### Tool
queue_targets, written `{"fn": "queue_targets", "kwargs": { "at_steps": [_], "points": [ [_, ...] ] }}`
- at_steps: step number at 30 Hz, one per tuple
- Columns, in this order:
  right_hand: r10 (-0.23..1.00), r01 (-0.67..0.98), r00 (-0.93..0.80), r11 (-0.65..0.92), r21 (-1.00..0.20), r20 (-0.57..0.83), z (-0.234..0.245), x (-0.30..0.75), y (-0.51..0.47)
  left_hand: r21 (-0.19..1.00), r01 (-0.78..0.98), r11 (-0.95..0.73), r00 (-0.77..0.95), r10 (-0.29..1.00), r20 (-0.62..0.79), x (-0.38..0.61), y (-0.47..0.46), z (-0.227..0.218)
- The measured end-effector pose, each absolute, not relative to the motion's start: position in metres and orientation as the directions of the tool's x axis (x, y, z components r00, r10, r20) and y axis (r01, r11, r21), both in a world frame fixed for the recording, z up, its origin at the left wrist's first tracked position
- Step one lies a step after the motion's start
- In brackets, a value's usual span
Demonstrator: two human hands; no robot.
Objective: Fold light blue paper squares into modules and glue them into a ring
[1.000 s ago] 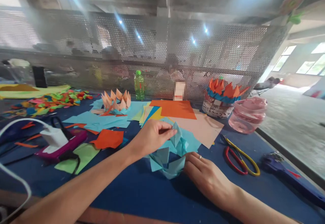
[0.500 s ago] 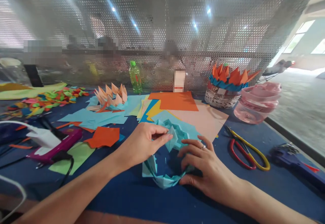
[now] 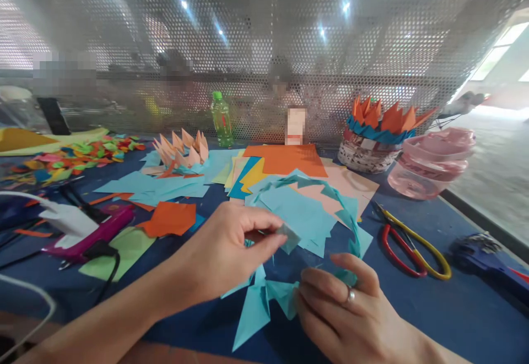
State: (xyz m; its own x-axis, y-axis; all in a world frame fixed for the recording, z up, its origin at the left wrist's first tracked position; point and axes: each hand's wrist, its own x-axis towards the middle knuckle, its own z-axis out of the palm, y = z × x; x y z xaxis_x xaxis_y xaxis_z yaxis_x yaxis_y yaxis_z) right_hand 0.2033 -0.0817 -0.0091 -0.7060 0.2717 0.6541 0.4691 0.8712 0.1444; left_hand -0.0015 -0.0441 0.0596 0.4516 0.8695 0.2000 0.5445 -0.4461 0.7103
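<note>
While your left hand (image 3: 223, 254) pinches a small light-blue paper piece (image 3: 289, 237) between thumb and fingertips, your right hand (image 3: 343, 314) is curled, its fingers closed on the lower edge of a light-blue folded paper ring (image 3: 297, 215). That ring lies on the blue-covered table (image 3: 433, 303) directly in front of you, spreading from between your hands toward 12 o'clock, with its sharp points hanging at 6 o'clock. Orange paper (image 3: 285, 160) lies just beyond it at 12 o'clock, red-and-yellow-handled scissors (image 3: 413, 256) at 3 o'clock, and a peach origami lotus (image 3: 182, 155) at 11 o'clock.
</note>
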Motion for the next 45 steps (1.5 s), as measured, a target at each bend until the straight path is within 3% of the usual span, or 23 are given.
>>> {"fn": "queue_targets", "kwargs": {
  "at_steps": [6, 19, 37, 45],
  "points": [
    [0.289, 0.501, -0.678, 0.854, 0.137, 0.676, -0.013, 0.201, -0.084, 0.588, 0.623, -0.516, 0.546, 0.825, 0.146, 0.007, -0.055, 0.050],
    [0.445, 0.530, -0.615, 0.845, -0.077, 0.651, -0.020, 0.209, -0.075, 0.652, 0.646, -0.398, 0.549, 0.835, -0.034, 0.008, -0.053, 0.050],
    [0.475, 0.555, -0.581, 0.825, -0.105, 0.661, -0.019, 0.208, -0.074, 0.667, 0.642, -0.378, 0.561, 0.825, -0.072, 0.010, -0.055, 0.043],
    [0.540, 0.556, -0.516, 0.801, -0.220, 0.665, -0.016, 0.206, -0.071, 0.661, 0.657, -0.362, 0.570, 0.813, -0.121, 0.011, -0.054, 0.046]
  ]
}}
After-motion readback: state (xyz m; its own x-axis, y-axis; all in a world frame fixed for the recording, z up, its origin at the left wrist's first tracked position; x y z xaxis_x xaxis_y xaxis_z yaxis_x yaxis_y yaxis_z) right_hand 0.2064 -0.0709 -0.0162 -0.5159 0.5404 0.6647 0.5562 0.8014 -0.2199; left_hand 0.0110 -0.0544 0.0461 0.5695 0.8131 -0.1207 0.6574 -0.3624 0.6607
